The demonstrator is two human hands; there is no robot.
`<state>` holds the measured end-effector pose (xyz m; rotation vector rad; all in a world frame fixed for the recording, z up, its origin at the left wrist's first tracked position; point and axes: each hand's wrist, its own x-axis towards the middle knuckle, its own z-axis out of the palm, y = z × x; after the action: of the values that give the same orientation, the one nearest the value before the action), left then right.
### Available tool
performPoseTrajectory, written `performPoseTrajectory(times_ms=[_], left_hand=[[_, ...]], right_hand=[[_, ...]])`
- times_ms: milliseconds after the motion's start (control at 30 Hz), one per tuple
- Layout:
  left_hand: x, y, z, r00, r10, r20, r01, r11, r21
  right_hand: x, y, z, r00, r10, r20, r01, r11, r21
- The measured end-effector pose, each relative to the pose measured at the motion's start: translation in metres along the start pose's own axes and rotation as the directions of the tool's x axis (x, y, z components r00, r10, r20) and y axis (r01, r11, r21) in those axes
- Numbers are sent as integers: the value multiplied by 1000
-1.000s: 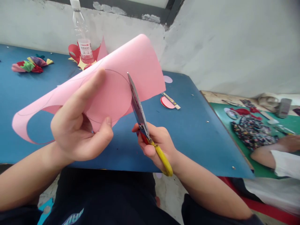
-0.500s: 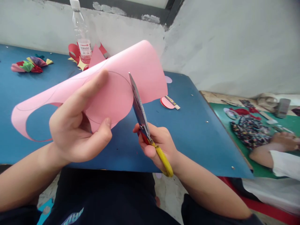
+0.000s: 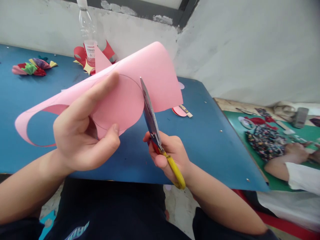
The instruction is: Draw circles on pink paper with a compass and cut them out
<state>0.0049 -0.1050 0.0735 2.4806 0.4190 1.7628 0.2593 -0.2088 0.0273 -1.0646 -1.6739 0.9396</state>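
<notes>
A curled sheet of pink paper [image 3: 160,76] is held up over the blue table, with a round outline drawn on it and a round hole at its left end. My left hand [image 3: 85,126] grips the sheet, thumb and forefinger on the outlined circle. In my right hand [image 3: 170,153] are scissors [image 3: 151,116] with yellow and red handles. Their blades point up and lie at the right edge of the circle, where the paper is cut from below.
Behind the paper stand a plastic bottle [image 3: 90,50] and red paper scraps [image 3: 108,51]. Folded colourful paper [image 3: 35,66] lies at the left of the blue table [image 3: 200,146]. Pink and red discs [image 3: 179,111] lie beyond the scissors. At right, a person's arm [image 3: 282,165] rests on a green table.
The paper and the scissors have shifted slightly to the right together. The sheet's left curl has tilted a little. The other person's hands have moved slightly.
</notes>
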Motion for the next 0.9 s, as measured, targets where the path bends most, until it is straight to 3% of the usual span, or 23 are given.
performPoseTrajectory(times_ms=[133, 300, 633, 900], left_hand=[[-1, -2, -1, 999, 46, 12, -46, 999, -21], [-1, 4, -3, 999, -24, 35, 24, 1000, -6], [3, 9, -6, 996, -32, 83, 36, 998, -49], [4, 0, -9, 993, 55, 100, -52, 998, -33]], right_hand=[[-1, 3, -1, 1000, -28, -2, 28, 999, 30], [-1, 4, -1, 999, -29, -14, 30, 999, 23], [-2, 2, 0, 999, -42, -24, 43, 999, 33], [-2, 1, -2, 1000, 21, 10, -21, 1000, -6]])
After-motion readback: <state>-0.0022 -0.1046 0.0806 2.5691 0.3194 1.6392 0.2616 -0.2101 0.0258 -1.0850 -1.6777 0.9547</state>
